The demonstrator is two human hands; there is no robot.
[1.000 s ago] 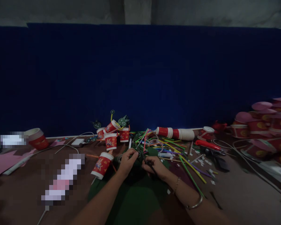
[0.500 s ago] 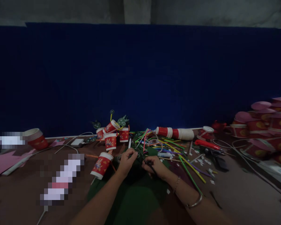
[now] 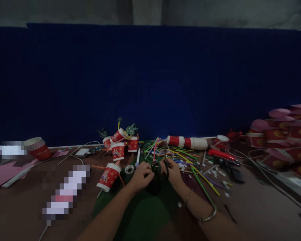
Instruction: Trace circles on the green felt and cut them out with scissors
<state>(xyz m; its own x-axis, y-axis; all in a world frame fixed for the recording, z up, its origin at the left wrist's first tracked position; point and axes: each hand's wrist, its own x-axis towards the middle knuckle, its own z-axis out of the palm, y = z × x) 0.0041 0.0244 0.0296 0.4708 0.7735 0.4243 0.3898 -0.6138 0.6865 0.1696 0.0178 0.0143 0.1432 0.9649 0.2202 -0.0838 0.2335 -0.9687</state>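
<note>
My right hand point(image 3: 172, 172) is closed around dark scissors point(image 3: 165, 154), their blades pointing away from me. To its left, my left hand point(image 3: 142, 176) has its fingers curled in a pinch. Something dark green, perhaps cut paper, shows at those fingertips, but its outline is lost in the dim light. Below both hands spreads a dark green surface point(image 3: 140, 214). A roll of tape point(image 3: 129, 169) lies just left of my left hand, with a white stick-like item point(image 3: 137, 156) behind it. Coloured pipe cleaners or straws point(image 3: 188, 159) are strewn beyond my right hand.
Red paper cups point(image 3: 118, 152) with coloured strips stand and lie left of centre. A stack of cups point(image 3: 187, 143) lies at the back, before a blue partition point(image 3: 150, 83). Scraps of white paper point(image 3: 215, 172), a red-handled tool point(image 3: 222, 154) and cables lie right. Pink-topped cups point(image 3: 278, 134) are piled far right.
My left hand has drawn down slightly toward me. The scissors have swung to point forward as my right hand moved up and right. The tape roll is more exposed.
</note>
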